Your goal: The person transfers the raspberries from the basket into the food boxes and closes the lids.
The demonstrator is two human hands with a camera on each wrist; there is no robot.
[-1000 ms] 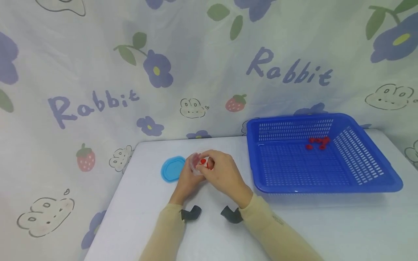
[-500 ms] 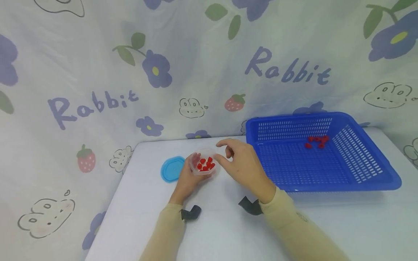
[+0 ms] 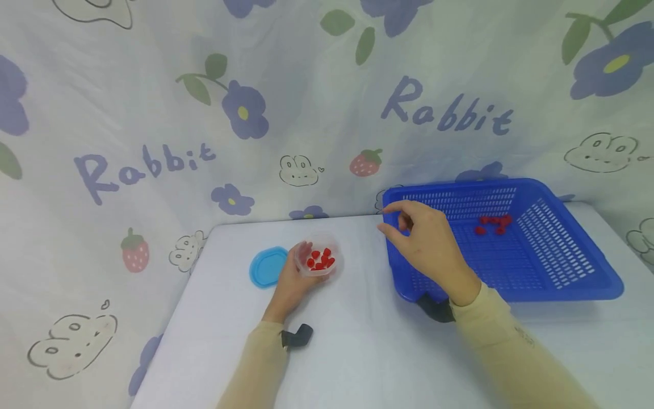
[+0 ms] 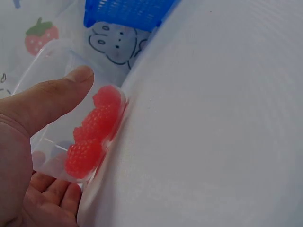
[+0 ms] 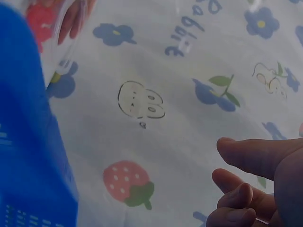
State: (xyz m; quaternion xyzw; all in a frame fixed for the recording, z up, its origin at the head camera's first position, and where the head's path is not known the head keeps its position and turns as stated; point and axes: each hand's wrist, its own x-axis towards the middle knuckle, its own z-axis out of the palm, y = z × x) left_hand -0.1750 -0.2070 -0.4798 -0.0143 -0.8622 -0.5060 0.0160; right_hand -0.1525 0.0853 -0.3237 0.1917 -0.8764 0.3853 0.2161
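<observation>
My left hand (image 3: 291,284) grips a clear plastic container (image 3: 333,250), thumb on one side and fingers on the other. Several red raspberries (image 4: 87,149) lie on its bottom. In the left wrist view the container stands on the white table. Over the left side of the blue basket (image 3: 577,292) hovers my right hand (image 3: 431,244), thumb and index finger apart with nothing between them. More red raspberries (image 3: 493,221) sit at the back of that basket. Left of the container a blue lid (image 3: 267,267) lies flat, partly behind my left hand.
The white table (image 3: 357,352) carries everything. Behind it hangs a patterned curtain (image 3: 317,108) with flowers, strawberries and rabbit drawings. Dark straps show at both wrists, below beige sleeves (image 3: 255,363).
My right hand has come out of the container and moved right to the basket, leaving the raspberries in the container in sight. My left hand still holds the container in place.
</observation>
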